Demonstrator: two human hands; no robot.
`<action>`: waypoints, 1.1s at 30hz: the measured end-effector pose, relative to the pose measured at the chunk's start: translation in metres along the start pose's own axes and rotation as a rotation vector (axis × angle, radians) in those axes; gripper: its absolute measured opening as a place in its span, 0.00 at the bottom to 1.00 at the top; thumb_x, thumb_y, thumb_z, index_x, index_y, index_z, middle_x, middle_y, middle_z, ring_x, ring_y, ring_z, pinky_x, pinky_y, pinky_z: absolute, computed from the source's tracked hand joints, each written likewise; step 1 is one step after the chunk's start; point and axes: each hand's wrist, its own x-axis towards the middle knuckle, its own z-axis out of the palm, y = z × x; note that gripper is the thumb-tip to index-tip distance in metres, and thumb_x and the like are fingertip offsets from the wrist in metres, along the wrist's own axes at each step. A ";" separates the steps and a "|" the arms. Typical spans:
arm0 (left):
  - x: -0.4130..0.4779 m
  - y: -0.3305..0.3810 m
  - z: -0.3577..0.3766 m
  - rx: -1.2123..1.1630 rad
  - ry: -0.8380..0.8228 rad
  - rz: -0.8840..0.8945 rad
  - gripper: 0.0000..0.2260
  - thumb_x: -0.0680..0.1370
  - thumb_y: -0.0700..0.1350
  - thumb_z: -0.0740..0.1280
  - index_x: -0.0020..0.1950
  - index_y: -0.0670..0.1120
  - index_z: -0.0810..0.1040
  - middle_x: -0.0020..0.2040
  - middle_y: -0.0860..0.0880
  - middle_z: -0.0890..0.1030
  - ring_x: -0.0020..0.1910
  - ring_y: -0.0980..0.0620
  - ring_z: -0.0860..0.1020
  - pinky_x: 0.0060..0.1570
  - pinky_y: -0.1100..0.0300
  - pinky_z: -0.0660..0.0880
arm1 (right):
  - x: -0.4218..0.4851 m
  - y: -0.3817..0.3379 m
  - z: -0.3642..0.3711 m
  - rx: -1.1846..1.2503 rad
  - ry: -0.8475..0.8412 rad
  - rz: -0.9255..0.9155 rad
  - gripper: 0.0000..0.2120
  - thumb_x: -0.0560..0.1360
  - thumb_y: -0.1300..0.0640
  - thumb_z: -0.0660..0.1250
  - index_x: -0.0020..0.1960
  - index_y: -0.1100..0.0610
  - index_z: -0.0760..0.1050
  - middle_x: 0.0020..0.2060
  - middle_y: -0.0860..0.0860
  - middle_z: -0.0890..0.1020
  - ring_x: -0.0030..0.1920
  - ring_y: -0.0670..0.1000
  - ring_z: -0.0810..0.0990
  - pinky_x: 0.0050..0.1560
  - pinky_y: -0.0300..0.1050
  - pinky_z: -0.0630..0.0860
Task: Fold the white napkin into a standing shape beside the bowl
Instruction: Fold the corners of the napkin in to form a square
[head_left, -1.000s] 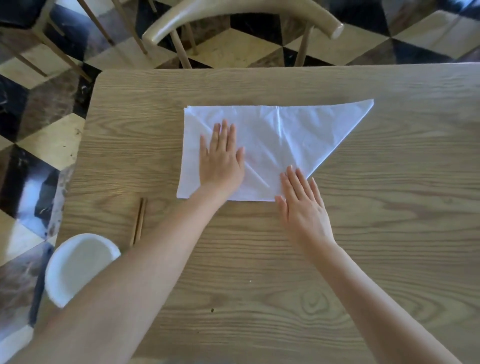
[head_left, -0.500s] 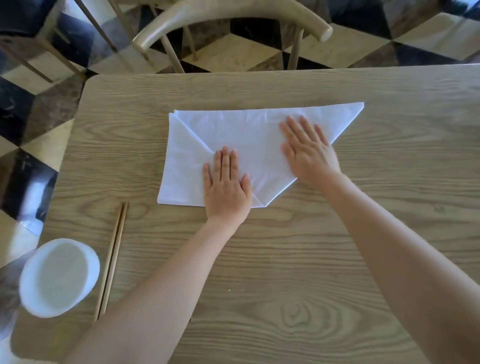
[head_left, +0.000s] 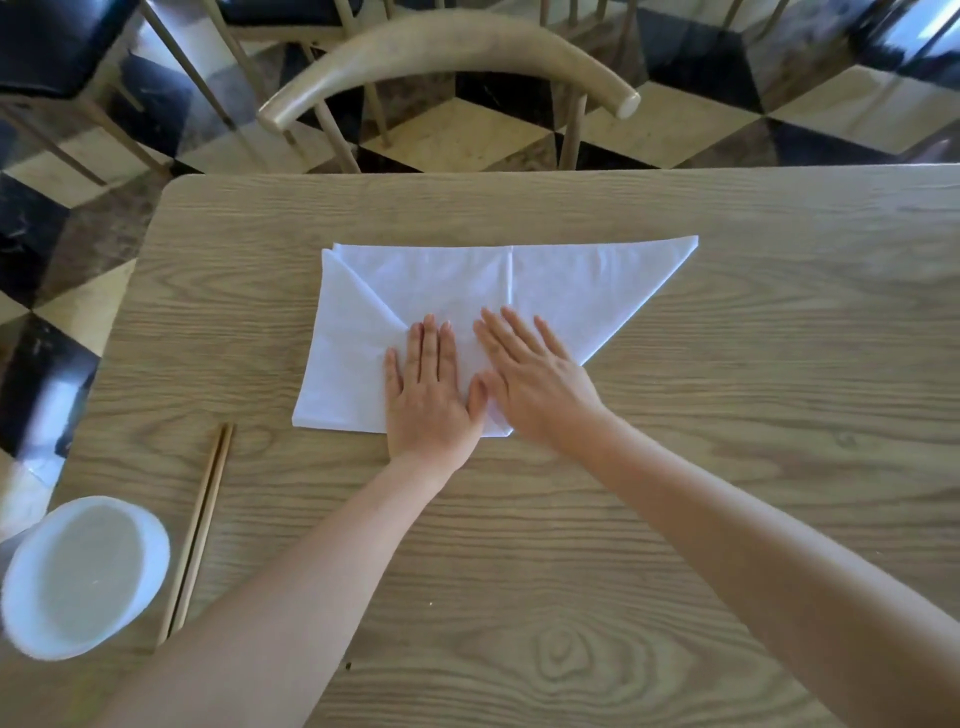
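The round white bowl stands at the near left corner of the light wooden table; nothing shows inside it. A pair of thin wooden chopsticks lies just beside it. The partly folded white paper napkin lies flat nearer the far edge, well apart from the bowl. The left hand and right hand press flat on its near edge, fingers extended, holding nothing.

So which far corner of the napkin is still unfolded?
The far right corner of the napkin: it sticks out as a point, while the far left one is folded in.
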 end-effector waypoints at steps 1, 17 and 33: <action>0.000 0.000 0.000 -0.001 0.001 0.002 0.30 0.78 0.57 0.47 0.76 0.42 0.47 0.77 0.44 0.49 0.76 0.49 0.46 0.74 0.46 0.45 | -0.007 -0.004 0.006 -0.008 -0.029 -0.004 0.26 0.80 0.47 0.44 0.76 0.56 0.50 0.76 0.50 0.52 0.76 0.50 0.47 0.75 0.48 0.40; -0.003 0.010 -0.008 -0.016 -0.070 0.000 0.29 0.79 0.57 0.44 0.75 0.45 0.40 0.77 0.46 0.42 0.76 0.50 0.41 0.74 0.49 0.38 | 0.017 0.161 -0.042 -0.043 -0.089 0.391 0.28 0.79 0.43 0.41 0.76 0.51 0.41 0.76 0.44 0.43 0.75 0.44 0.38 0.75 0.48 0.37; -0.025 0.072 -0.026 -0.048 0.012 0.294 0.18 0.76 0.46 0.63 0.62 0.38 0.73 0.63 0.39 0.76 0.61 0.41 0.73 0.60 0.50 0.70 | 0.010 0.169 -0.058 -0.108 0.274 0.257 0.11 0.73 0.67 0.61 0.54 0.63 0.75 0.53 0.59 0.80 0.58 0.62 0.73 0.58 0.53 0.67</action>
